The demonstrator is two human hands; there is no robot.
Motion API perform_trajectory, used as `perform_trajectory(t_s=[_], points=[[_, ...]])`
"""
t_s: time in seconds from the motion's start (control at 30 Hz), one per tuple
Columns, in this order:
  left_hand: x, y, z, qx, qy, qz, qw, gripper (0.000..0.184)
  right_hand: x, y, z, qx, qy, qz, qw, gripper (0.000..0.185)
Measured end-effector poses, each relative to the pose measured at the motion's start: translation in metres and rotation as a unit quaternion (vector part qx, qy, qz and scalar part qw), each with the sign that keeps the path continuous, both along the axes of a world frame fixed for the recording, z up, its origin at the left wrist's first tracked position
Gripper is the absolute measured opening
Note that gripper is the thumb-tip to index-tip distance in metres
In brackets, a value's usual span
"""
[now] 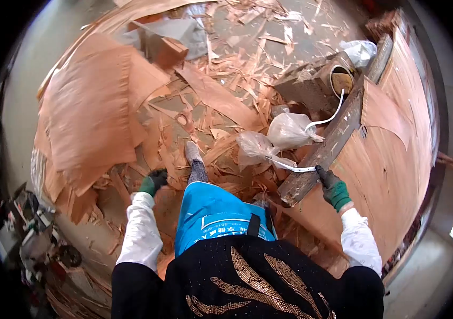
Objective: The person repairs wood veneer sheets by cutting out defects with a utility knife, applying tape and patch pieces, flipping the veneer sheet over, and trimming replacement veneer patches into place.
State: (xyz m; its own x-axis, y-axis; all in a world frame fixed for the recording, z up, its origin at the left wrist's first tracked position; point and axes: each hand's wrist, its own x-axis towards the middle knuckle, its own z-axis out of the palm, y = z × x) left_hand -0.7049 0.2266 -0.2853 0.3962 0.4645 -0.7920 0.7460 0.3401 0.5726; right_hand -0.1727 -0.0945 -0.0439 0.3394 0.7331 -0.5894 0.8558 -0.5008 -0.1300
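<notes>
My right hand (334, 190), in a green glove with dark fingers, is at the lower end of a long wooden beam (328, 146). Its fingertips are closed on the end of a white strap (293, 168). That strap runs left to the tied neck of a clear plastic bag (254, 146). Just behind sits another clear bag (289, 130), with a white strap (332, 114) curving up from it. My left hand (153, 182), gloved alike, hangs over the scrap-covered floor, left of my blue apron (216, 215). Its dark fingers are blurred, and I cannot make out their pose.
Stacked thin wood sheets (88, 106) lie at left. Broad veneer (391, 170) spreads beyond the beam on the right. A brown block (303, 85) and a round pipe end (341, 80) stand behind the bags. Loose strips (221, 101) litter the floor around my shoe (193, 152).
</notes>
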Motion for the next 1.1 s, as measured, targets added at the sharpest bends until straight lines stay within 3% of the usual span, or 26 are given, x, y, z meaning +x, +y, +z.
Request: perform_trajectory(t_s=[0.03,0.07,0.2,0.3,0.33,0.37,0.4,0.43,0.47,0.5,0.53,0.57,0.6,0.63,0.67,0.73,0.77,0.83,0.87,0.9,0.93,1.0,1.07,1.1], points=[[-0.017,0.03,-0.016,-0.086,-0.115,0.179,0.973,0.023,-0.003,0.01,0.008,-0.032,-0.006,-0.003,0.999,0.058],[-0.014,0.06,-0.014,-0.05,-0.089,0.241,0.965,0.022,-0.006,0.017,0.014,-0.062,-0.011,-0.005,0.998,0.058],[-0.025,0.152,0.008,-0.024,-0.127,0.322,0.938,0.024,-0.013,0.032,0.015,-0.087,-0.044,-0.01,0.995,0.057],[-0.074,0.176,-0.035,-0.059,-0.112,0.304,0.944,0.022,-0.009,0.046,0.02,-0.142,-0.041,-0.016,0.989,0.051],[-0.087,0.175,-0.042,-0.024,-0.075,0.212,0.974,0.02,-0.003,0.05,0.019,-0.167,-0.034,-0.016,0.985,0.047],[-0.102,0.17,-0.045,0.074,-0.016,-0.001,0.997,0.019,0.004,0.052,0.018,-0.192,-0.026,-0.016,0.981,0.043],[-0.116,0.163,-0.045,0.19,0.035,-0.238,0.952,0.019,0.006,0.057,0.014,-0.216,-0.016,-0.017,0.976,0.039],[-0.127,0.153,-0.046,0.257,0.044,-0.384,0.886,0.019,0.007,0.068,0.014,-0.185,0.008,-0.03,0.982,0.026],[-0.14,0.145,-0.049,0.239,0.034,-0.48,0.843,0.021,0.005,0.081,0.009,-0.154,0.026,-0.053,0.986,0.025],[-0.175,0.14,-0.084,0.274,-0.143,-0.608,0.731,0.027,-0.001,0.099,0.002,-0.124,0.044,-0.077,0.988,0.024],[-0.161,0.128,-0.057,0.112,-0.031,-0.505,0.855,0.025,-0.007,0.122,-0.003,-0.093,0.061,-0.1,0.989,0.023],[-0.146,0.126,-0.037,-0.095,0.08,-0.281,0.952,0.024,-0.019,0.168,0.007,-0.083,0.106,-0.118,0.984,0.029],[-0.125,0.127,-0.012,-0.232,0.162,-0.06,0.957,0.022,-0.022,0.185,-0.006,-0.043,0.146,-0.14,0.978,0.029],[-0.103,0.133,0.01,-0.28,0.204,0.048,0.937,0.021,-0.024,0.199,-0.027,-0.034,0.177,-0.12,0.976,0.028],[-0.084,0.138,0.025,-0.285,0.209,0.089,0.931,0.02,-0.023,0.217,-0.052,-0.024,0.207,-0.097,0.973,0.027],[-0.071,0.147,0.013,-0.237,0.17,0.105,0.951,0.029,-0.021,0.267,-0.089,-0.007,0.228,0.013,0.974,0.023],[-0.063,0.154,0.004,-0.13,0.142,0.03,0.981,0.033,-0.019,0.288,-0.113,0.004,0.226,0.029,0.974,0.023],[-0.032,0.174,-0.006,0.084,0.083,-0.129,0.985,0.041,-0.016,0.35,-0.151,-0.033,0.2,0.011,0.979,0.024],[-0.014,0.181,-0.01,0.115,0.06,-0.132,0.983,0.046,-0.02,0.39,-0.162,-0.056,0.186,-0.007,0.981,0.024],[0.002,0.179,-0.034,0.031,0.113,-0.025,0.993,0.051,-0.021,0.421,-0.185,-0.028,0.197,-0.007,0.98,0.023],[0.071,0.209,0.025,0.028,0.121,-0.046,0.991,0.058,-0.022,0.45,-0.21,-0.006,0.209,-0.004,0.978,0.022],[0.109,0.211,0.0,0.063,0.199,-0.122,0.97,0.068,-0.031,0.515,-0.245,0.066,0.229,0.032,0.971,0.02],[0.131,0.206,-0.021,0.018,0.241,-0.162,0.957,0.078,-0.048,0.558,-0.319,0.098,0.172,0.042,0.979,0.021],[0.139,0.206,-0.025,0.001,0.264,-0.186,0.947,0.083,-0.053,0.593,-0.33,0.075,0.166,0.052,0.982,0.021]])
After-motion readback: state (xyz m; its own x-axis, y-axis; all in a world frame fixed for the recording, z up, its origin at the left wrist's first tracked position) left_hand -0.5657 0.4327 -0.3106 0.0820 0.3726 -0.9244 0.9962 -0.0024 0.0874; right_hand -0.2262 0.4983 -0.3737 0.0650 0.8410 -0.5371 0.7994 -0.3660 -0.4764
